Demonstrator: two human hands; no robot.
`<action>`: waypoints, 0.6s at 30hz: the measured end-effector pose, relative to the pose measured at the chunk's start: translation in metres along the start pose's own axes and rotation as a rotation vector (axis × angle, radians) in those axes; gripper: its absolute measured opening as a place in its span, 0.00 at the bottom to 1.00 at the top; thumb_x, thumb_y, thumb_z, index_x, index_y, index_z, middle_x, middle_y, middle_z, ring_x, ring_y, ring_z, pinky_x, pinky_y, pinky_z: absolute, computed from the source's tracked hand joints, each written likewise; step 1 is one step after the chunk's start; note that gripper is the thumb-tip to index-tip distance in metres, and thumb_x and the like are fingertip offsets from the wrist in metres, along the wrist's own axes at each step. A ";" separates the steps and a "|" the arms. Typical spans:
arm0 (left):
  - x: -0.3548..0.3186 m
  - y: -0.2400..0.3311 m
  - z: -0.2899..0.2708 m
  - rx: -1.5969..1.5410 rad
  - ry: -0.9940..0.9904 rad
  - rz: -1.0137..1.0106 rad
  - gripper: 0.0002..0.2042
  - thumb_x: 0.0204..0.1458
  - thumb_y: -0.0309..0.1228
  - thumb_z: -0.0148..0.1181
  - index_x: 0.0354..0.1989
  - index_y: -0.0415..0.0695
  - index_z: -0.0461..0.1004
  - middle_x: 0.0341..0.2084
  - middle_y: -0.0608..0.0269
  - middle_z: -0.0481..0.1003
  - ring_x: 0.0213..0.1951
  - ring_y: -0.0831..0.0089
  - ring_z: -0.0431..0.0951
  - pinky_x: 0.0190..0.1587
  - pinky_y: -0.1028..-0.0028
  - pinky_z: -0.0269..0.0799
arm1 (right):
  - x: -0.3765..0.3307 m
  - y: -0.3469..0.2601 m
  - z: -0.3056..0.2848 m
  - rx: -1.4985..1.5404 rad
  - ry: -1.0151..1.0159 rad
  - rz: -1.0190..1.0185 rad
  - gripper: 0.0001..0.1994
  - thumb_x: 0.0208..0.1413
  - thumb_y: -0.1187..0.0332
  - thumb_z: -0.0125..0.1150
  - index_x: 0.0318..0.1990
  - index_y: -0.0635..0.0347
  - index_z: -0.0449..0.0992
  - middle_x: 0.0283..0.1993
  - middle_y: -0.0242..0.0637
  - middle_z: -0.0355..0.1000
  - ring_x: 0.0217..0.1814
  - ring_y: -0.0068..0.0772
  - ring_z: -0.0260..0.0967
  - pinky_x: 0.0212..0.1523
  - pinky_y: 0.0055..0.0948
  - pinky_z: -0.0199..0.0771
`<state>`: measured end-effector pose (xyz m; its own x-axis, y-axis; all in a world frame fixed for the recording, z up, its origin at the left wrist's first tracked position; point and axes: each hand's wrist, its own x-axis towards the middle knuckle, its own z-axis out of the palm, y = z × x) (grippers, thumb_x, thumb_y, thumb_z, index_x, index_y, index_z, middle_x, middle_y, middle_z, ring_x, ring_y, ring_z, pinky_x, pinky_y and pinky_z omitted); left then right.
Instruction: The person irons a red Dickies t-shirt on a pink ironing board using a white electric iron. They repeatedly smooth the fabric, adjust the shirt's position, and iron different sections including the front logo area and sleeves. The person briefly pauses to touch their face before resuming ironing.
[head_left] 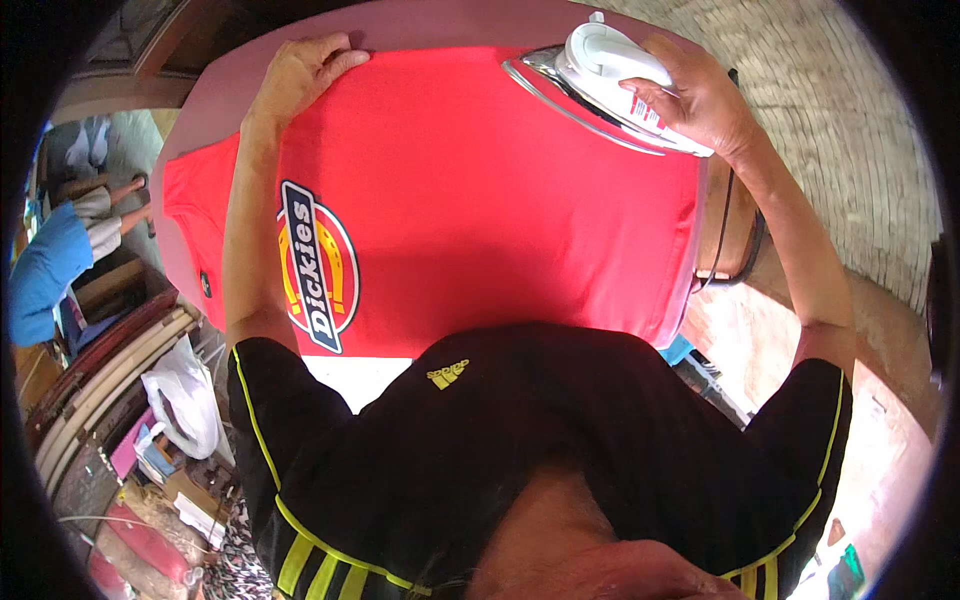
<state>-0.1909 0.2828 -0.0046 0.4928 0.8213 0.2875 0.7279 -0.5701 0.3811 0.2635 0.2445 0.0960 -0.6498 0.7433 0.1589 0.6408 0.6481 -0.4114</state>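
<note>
A red T-shirt with a round printed emblem lies spread over a mauve ironing board. My right hand is closed around the handle of a white clothes iron. The iron's metal soleplate rests on the shirt near its far right edge, its tip pointing left. At the shirt's far left edge, my left hand rests on the cloth, thumb and fingers stretched to the right with a small gap between them. The left forearm crosses over the shirt's left part.
A black cord hangs beside the board's right end. A white plastic bag and assorted household items sit at lower left. A person in a blue top is at far left. Pale woven-looking flooring spreads at right.
</note>
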 end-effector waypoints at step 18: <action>-0.031 -0.009 -0.017 -0.248 0.247 -0.105 0.07 0.55 0.21 0.57 0.41 0.39 0.72 0.32 0.48 0.77 0.35 0.52 0.80 0.39 0.63 0.74 | 0.126 -0.112 0.058 -0.042 0.028 -0.152 0.17 0.56 0.60 0.69 0.46 0.60 0.73 0.32 0.52 0.76 0.33 0.55 0.77 0.32 0.44 0.75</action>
<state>-0.2206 0.2617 -0.0025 0.2694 0.8629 0.4276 0.6159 -0.4957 0.6124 0.0866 0.2559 0.1104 -0.7291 0.6401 0.2421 0.5529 0.7594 -0.3429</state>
